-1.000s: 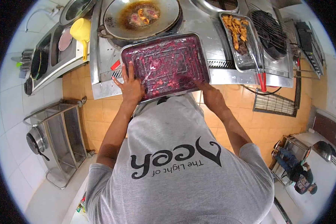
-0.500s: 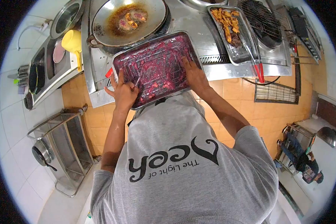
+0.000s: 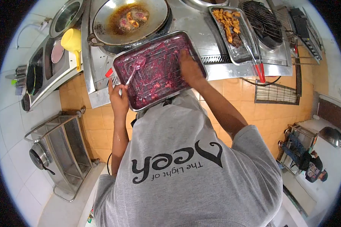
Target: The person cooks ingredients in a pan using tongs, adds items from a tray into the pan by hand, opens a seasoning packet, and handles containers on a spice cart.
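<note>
A rectangular metal tray [image 3: 166, 100] smeared with dark red-purple, lumpy sauce is tilted between me and the stove edge. At its left side, my left hand [image 3: 119, 98] is closed, pinching the handle end of a spoon [image 3: 132, 73]. The spoon's bowl lies in the sauce near the upper left of the tray. My right hand [image 3: 192, 70] is over the tray's right part, its fingers blurred by motion. Whether those fingers hold or touch anything cannot be made out.
Beyond the tray, a wok [image 3: 155, 13] holds food in oil. To its right are a tray of fried pieces [image 3: 227, 24], red-handled tongs [image 3: 260, 72] and a grill [image 3: 261, 22]. A yellow dipper [image 3: 71, 39] is by the sink. Another person [image 3: 312, 166] is at far right.
My left hand has drawn back left to the tray's edge, and the spoon has shifted up-left, its bowl now showing. My right hand has moved slightly and become blurred.
</note>
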Demonstrator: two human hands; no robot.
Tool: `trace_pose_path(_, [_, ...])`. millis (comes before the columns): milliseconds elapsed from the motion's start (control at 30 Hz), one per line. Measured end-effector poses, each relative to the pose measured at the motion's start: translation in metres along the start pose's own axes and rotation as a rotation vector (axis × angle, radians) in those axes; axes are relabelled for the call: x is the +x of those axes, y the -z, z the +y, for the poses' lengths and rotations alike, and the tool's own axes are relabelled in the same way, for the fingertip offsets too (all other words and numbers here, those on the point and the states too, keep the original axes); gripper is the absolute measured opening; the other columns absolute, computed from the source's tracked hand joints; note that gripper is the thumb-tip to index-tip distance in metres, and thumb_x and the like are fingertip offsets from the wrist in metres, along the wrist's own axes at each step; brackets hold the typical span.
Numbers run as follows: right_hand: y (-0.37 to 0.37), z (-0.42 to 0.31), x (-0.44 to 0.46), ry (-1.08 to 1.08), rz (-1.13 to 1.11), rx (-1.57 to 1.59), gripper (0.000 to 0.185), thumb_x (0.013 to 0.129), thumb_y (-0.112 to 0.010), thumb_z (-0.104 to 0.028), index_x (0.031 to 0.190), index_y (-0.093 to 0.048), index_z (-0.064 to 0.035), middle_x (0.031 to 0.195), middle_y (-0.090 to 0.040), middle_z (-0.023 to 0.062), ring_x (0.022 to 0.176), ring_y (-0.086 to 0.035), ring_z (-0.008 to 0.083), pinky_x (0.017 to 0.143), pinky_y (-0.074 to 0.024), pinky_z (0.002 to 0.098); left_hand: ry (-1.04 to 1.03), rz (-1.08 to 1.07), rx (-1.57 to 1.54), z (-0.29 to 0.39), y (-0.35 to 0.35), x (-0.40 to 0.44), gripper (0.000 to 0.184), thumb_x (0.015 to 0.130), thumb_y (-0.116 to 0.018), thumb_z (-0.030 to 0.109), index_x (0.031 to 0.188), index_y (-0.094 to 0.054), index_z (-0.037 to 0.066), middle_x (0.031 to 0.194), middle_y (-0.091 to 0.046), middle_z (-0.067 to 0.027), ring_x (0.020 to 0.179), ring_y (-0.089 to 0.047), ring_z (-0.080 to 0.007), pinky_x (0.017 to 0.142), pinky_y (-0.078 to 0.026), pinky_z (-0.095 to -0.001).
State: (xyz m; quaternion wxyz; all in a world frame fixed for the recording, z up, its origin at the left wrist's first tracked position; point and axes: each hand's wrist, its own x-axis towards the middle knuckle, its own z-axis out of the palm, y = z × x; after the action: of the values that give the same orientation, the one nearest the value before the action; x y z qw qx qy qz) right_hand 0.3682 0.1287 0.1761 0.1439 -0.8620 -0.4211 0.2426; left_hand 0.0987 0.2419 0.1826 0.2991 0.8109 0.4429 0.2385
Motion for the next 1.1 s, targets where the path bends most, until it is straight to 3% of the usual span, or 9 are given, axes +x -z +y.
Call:
trace_pose_path(200, [-0.011,-0.022,-0.025,0.295,0.045,0.058,0.043,0.091,-0.03,-0.014,0.132,-0.028,-0.0006,0.115,-0.048,0.0293,0.096,-0.054,0.0439,0.083,-0.0447,0.0472,0.173,0.122,-0.24,-0.018,-0.003,-0.001,0.015,0.088,-0.056,0.014,0.086,-0.06,0.0,0.13,-0.039,-0.023,0.126,-0.035,-0.0277,0.08,-0.041,-0.0312])
trace_pose_path(367, [-0.034,-0.035,-0.034,0.448,-0.209,0.032,0.04,0.094,-0.025,-0.015,0.132,-0.031,-0.0064,0.115,-0.049,0.0278,0.099,-0.053,0.0431,0.087,-0.0431,0.046,0.414,0.167,-0.57,-0.01,-0.006,-0.001,0.013,0.087,-0.056,0.012,0.089,-0.061,0.0,0.135,-0.035,-0.0169,0.075,-0.053,-0.0088,0.058,-0.04,-0.0213])
trace_pose_path(500, [-0.01,-0.053,-0.029,0.261,-0.265,0.298,0.04,0.094,-0.024,-0.017,0.132,-0.033,-0.005,0.114,-0.051,0.0266,0.104,-0.051,0.041,0.091,-0.0408,0.0443,0.47,0.184,-0.603,-0.026,-0.016,-0.003,0.02,0.087,-0.058,0.023,0.09,-0.061,0.004,0.139,-0.031,-0.0147,0.12,-0.04,-0.0241,0.083,-0.044,-0.0316])
trace_pose_path(567, [-0.01,-0.052,-0.011,0.263,-0.147,0.157,0.048,0.096,-0.022,-0.033,0.131,-0.036,-0.002,0.121,-0.048,0.0251,0.114,-0.045,0.0392,0.099,-0.0336,0.0415,0.387,0.288,-0.524,-0.022,-0.027,-0.005,0.017,0.087,-0.057,0.018,0.089,-0.06,0.002,0.137,-0.032,-0.0188,0.118,-0.042,-0.0244,0.085,-0.041,-0.0304])
trace_pose_path(700, [0.005,-0.083,-0.036,0.197,-0.623,0.422,0.068,0.091,-0.021,-0.054,0.131,-0.038,-0.0007,0.132,-0.038,0.0239,0.121,-0.038,0.0388,0.103,-0.0261,0.0392,0.32,0.393,-0.43,-0.019,-0.044,-0.008,0.018,0.089,-0.054,0.018,0.087,-0.058,0.001,0.134,-0.034,-0.0224,0.125,-0.033,-0.028,0.096,-0.031,-0.0334])
trace_pose_path(833, [-0.004,-0.074,-0.008,0.063,-0.368,0.439,0.064,0.092,-0.02,-0.051,0.127,-0.043,-0.0028,0.127,-0.044,0.0239,0.117,-0.041,0.0402,0.101,-0.0284,0.0415,0.294,0.47,-0.459,-0.014,-0.046,-0.001,0.019,0.089,-0.053,0.019,0.087,-0.057,0.0,0.134,-0.035,-0.0207,0.125,-0.032,-0.0268,0.097,-0.029,-0.0325])
trace_pose_path(967, [-0.03,-0.07,-0.002,0.518,-0.343,0.035,0.06,0.094,-0.015,-0.046,0.122,-0.043,-0.0001,0.121,-0.048,0.0244,0.109,-0.045,0.0445,0.097,-0.0327,0.0468,0.278,0.496,-0.432,-0.021,-0.05,-0.002,0.02,0.089,-0.054,0.02,0.088,-0.057,0.0,0.133,-0.036,-0.0194,0.124,-0.034,-0.0252,0.093,-0.032,-0.0317])
trace_pose_path(1067, [0.017,-0.081,-0.012,0.151,-0.455,0.237,0.046,0.096,-0.022,-0.029,0.133,-0.032,-0.0045,0.12,-0.049,0.0234,0.107,-0.049,0.0413,0.091,-0.039,0.0451,0.274,0.531,-0.461,-0.013,-0.05,-0.001,0.021,0.09,-0.053,0.021,0.09,-0.057,0.0,0.134,-0.037,-0.0185,0.119,-0.039,-0.0243,0.09,-0.035,-0.0311])
trace_pose_path(1100, [-0.008,-0.048,0.002,0.372,-0.253,0.241,0.043,0.094,-0.026,-0.019,0.133,-0.031,-0.0022,0.115,-0.05,0.0257,0.1,-0.053,0.0427,0.083,-0.0449,0.0454,0.27,0.536,-0.467,-0.009,-0.05,0.001,0.021,0.09,-0.053,0.021,0.09,-0.057,0.0,0.134,-0.037,-0.0181,0.118,-0.04,-0.024,0.089,-0.035,-0.031])
